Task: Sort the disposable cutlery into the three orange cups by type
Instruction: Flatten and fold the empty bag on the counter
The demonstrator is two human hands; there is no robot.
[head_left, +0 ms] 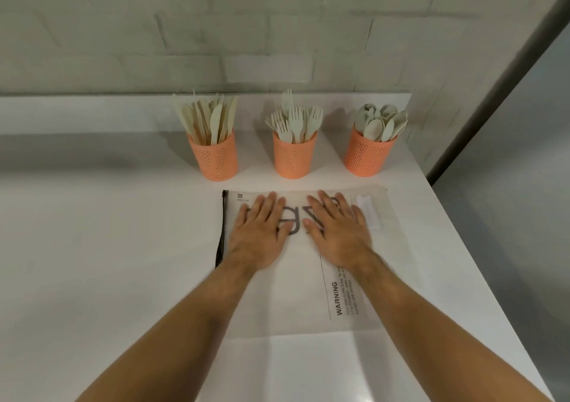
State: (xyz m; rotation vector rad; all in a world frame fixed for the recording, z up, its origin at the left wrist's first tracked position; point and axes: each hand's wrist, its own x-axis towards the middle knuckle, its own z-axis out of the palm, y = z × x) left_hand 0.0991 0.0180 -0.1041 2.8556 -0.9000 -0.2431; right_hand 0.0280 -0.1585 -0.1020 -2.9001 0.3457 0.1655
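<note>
Where the white counter (pixel 92 247) meets its raised back ledge, three orange perforated cups stand in a row, each holding one type of pale disposable cutlery. Left cup (pixel 216 158), at about 11 o'clock from the hands: knives (pixel 209 121), upright and fanned, handles down. Middle cup (pixel 294 156), at 12 o'clock: forks (pixel 296 119), tines up, one standing taller than the rest. Right cup (pixel 368 155), at about 1 o'clock: spoons (pixel 382 122), bowls up, leaning toward the right. The cups stand apart from one another, none touching.

Just in front of the cups, toward 6 o'clock, a flat translucent plastic bag (pixel 296 293) lies on the counter, with a dark zip strip along its left edge, large dark lettering partly hidden under the hands, and a printed "WARNING" panel at its right side. A small pale label sits near the bag's upper right corner.

Left hand (pixel 259 235): palm down, fingers straight and lightly spread, resting flat on the bag, gripping nothing. Right hand (pixel 336 232): likewise palm down, fingers extended, flat on the bag beside the left, gripping nothing. Both forearms are bare, entering from 6 o'clock.

Behind the ledge, at 12 o'clock, rises a pale brick-pattern wall (pixel 277 31). At 3 o'clock the counter ends beside a grey slanted panel (pixel 524 124).
</note>
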